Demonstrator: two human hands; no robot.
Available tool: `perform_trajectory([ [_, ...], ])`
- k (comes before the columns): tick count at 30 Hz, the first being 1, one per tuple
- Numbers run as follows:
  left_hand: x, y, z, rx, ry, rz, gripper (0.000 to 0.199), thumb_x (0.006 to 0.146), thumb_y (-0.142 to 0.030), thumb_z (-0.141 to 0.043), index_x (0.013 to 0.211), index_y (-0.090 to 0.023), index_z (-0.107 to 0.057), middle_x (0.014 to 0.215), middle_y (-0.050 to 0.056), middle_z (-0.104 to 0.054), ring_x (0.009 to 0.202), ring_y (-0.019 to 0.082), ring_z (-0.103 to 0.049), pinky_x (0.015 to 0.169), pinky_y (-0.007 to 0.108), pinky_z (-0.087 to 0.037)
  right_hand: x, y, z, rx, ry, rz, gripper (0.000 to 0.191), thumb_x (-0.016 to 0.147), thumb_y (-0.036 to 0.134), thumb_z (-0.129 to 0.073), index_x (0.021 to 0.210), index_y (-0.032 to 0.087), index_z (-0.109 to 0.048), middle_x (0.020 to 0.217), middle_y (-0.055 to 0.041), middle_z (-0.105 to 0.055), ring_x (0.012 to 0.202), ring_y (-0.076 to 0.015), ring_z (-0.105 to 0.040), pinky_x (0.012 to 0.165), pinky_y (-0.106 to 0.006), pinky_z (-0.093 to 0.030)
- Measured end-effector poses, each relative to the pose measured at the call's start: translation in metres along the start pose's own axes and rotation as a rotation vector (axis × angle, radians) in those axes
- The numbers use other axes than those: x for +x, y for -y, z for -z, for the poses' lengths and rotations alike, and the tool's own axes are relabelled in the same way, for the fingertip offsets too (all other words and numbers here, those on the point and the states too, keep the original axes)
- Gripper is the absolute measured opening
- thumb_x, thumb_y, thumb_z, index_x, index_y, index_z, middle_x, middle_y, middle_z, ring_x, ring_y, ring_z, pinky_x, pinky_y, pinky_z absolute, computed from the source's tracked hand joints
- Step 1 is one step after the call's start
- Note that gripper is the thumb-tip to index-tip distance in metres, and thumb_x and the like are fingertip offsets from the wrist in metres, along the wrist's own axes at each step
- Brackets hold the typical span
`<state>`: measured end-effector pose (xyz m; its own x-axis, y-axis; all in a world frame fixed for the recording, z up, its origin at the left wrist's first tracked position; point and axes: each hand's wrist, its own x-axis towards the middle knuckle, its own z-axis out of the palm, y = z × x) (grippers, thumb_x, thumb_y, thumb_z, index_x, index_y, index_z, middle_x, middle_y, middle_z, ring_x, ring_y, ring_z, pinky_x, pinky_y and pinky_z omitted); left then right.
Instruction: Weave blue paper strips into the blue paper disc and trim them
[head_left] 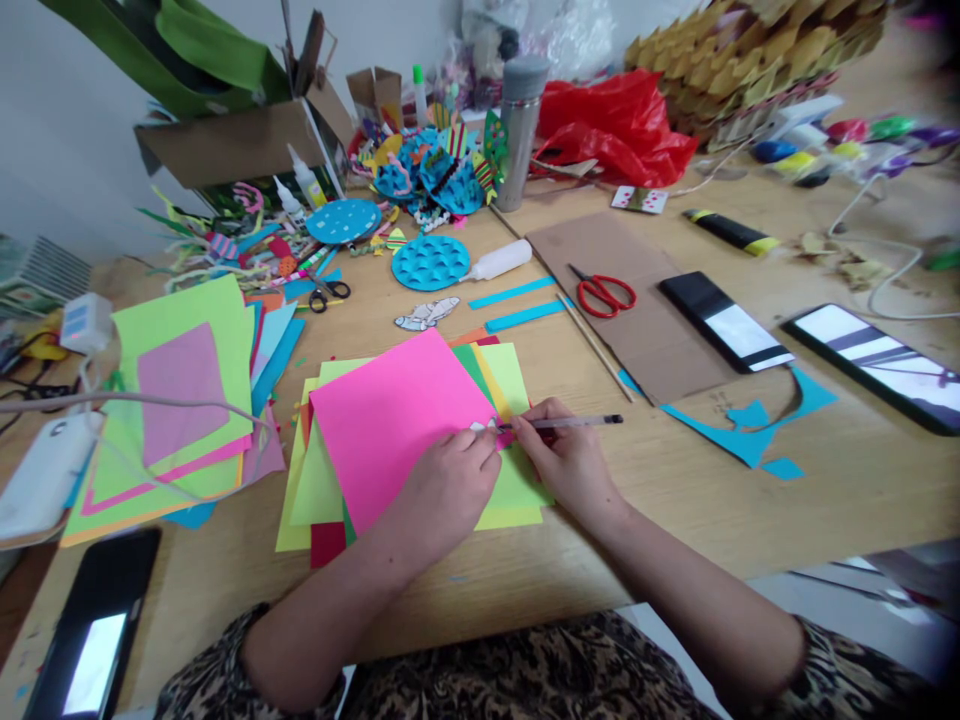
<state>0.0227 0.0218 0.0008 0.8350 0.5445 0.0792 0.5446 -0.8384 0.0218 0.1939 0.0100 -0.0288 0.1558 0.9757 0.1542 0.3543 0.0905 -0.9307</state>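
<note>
My right hand (562,450) is closed around a slim pen (581,421), its tip at the right corner of a bright pink paper sheet (397,420). At that corner lies a small white paper cutout (484,425). My left hand (454,480) rests on the pink sheet with curled fingers, pinning the cutout down; its fingertips partly hide the piece. Beneath the pink sheet is a loose stack of yellow-green paper (307,490), with green, orange and dark red edges showing. Just beyond the stack lies a fish-shaped paper cutout (427,314).
Red-handled scissors (606,296) lie on brown cardboard (645,260) beside a phone (724,322). Blue paper strips (525,318) and a glue bottle (501,260) are beyond the stack. More coloured paper (180,300) sits left; a steel flask (520,135) stands at the back.
</note>
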Motion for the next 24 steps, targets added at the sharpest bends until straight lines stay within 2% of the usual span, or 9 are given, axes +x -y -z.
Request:
perform_trajectory([
  [18,0.0003,0.0004,-0.0005,-0.009,0.002,0.000,0.025,0.088,-0.010,-0.043,0.106,-0.008,-0.061,0.107,0.012,-0.064,0.093,0.023,-0.056,0.085,0.037,-0.049,0.0006,0.0033,0.0009,0.007,0.005,0.021,0.018,0.087,0.033,-0.057,0.077,0.019,-0.057,0.062,0.0014,-0.054,0.053,-0.0112,-0.048,0.049,-0.024,-0.038],
  [24,0.0006,0.0000,0.0008,-0.010,-0.001,0.001,0.025,0.088,-0.009,-0.045,0.107,-0.008,-0.062,0.108,0.011,-0.064,0.094,0.023,-0.056,0.086,0.036,-0.049,0.0003,0.0032,0.0000,0.042,0.001,-0.029,0.017,0.087,0.034,-0.059,0.080,0.019,-0.058,0.065,0.0000,-0.058,0.055,-0.0118,-0.052,0.048,-0.024,-0.039],
])
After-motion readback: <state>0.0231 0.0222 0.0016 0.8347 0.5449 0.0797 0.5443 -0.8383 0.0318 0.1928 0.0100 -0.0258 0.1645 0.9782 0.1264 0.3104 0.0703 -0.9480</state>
